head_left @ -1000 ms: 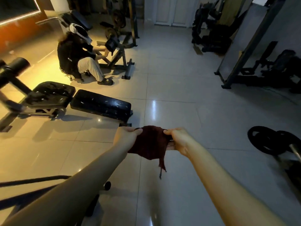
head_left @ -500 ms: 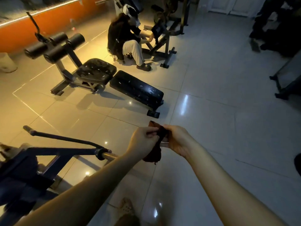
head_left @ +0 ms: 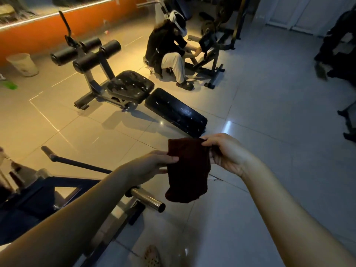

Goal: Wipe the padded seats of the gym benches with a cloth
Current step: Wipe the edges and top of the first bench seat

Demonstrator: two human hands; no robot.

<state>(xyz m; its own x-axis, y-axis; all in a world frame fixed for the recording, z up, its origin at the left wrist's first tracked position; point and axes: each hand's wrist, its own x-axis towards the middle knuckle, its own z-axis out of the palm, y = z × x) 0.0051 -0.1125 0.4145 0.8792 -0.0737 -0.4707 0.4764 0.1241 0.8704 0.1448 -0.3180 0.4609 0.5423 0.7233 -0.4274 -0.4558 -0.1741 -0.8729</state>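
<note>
A dark red cloth (head_left: 187, 170) hangs in front of me above the tiled floor. My left hand (head_left: 152, 165) pinches its left edge between thumb and fingers. My right hand (head_left: 224, 151) grips its top right corner. Beyond them stands a black sit-up bench with a square padded seat (head_left: 131, 86), a long padded back (head_left: 175, 111) sloping down to the floor, and several black foam rollers (head_left: 96, 54). Both pads carry light scuff marks.
A dark machine frame with a chrome bar end (head_left: 148, 200) stands close at my lower left. A person (head_left: 169, 53) crouches at another machine behind the bench. A pale bucket (head_left: 23, 64) stands at the orange wall. More dark equipment (head_left: 337, 54) lines the right.
The view has swung left and closer to the bench. The cloth, bunched between my hands half a second ago, now hangs spread out, and my hands have moved apart.
</note>
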